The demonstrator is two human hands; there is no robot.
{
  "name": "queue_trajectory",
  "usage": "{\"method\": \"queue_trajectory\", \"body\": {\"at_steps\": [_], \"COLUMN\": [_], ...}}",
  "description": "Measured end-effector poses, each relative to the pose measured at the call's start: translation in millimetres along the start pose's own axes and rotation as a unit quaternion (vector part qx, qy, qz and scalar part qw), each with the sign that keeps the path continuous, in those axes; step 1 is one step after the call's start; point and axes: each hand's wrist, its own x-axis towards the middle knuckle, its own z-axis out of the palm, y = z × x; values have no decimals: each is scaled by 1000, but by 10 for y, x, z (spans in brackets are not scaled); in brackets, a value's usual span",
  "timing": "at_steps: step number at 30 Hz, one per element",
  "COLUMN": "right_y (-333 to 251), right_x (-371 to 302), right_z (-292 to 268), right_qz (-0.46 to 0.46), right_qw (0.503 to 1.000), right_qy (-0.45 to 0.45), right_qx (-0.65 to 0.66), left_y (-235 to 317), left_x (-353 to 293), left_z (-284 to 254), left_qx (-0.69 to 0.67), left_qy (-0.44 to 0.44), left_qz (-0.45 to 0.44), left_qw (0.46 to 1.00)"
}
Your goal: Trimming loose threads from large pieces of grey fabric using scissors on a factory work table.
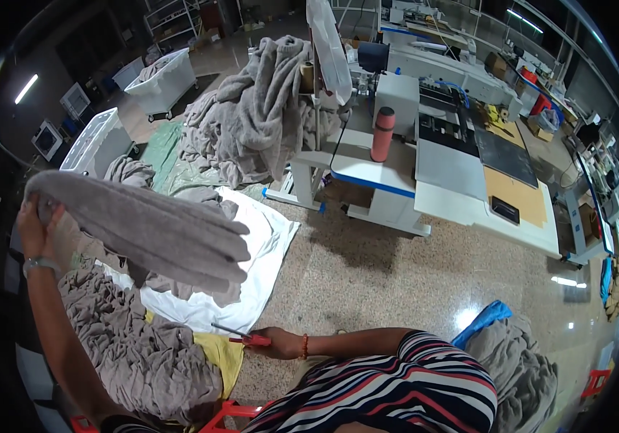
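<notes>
Speckled floor [367, 289]; grey cloth [150, 227] in left hand [33, 232], ahead-left of right hand [280, 343] with red-handled tool [255, 340] in its grip.

From here I see a pink flask [382, 135] ahead-right of the right hand [275, 343], a wheeled bin [168, 88] beyond the left hand [36, 237].

Cloth [150, 224] left of tool [257, 340], table [398, 174] beyond

Clad in a short-sleeved top [436, 377] with curving stripes of dark navy, white and coral red, plus a silvery left wristband [41, 264] and a reddish-orange beaded bracelet [305, 346] on the right.
</notes>
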Motion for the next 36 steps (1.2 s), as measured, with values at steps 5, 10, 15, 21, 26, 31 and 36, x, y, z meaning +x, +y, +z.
{"method": "queue_trajectory", "body": {"at_steps": [5,10,15,21,26,31,36], "right_y": [378,544,776,1056,1049,988,1299], "right_x": [450,1164,1806,2379,2750,3052,3084], "right_z": [-587,-1135,-1540,-1994,-2651,-3421,-3815], "right_qz": [-41,-28,55,88,164,245,183], "right_qw": [996,991,981,977,960,943,963], "right_qy": [9,-74,-98,-80,-155,-186,-109], "right_qx": [-83,111,159,176,165,127,163], "left_y": [255,373,463,514,400,104,-519], "left_x": [564,1300,1780,2686,3381,3991,4737], "left_z": [1183,1952,3364,4751,5845,7115,8107], "left_qx": [-160,-208,-270,-325,-357,-370,-59], "left_qy": [29,-23,-32,-91,-162,-166,-101], "left_qz": [-3,46,72,101,135,97,473], "left_qw": [987,977,960,936,910,909,873]}}
